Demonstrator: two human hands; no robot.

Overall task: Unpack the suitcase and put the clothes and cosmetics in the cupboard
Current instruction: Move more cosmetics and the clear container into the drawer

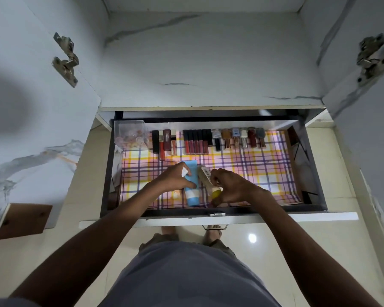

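fingers [187,171] on blue tube [191,187], label unreadable

Hidden and unclear parts at the open drawer

The left hand [175,177] covers the middle of the blue tube [191,191], and the small white thing at its fingertips is too blurred to name. The right hand [232,187] hides most of the beige tube [205,177], whose label print is unreadable; its grip there is perhaps a pinch. The clear box [130,135] holds small pale pieces too tiny to identify. The cupboard doors [31,120] run off both edges.
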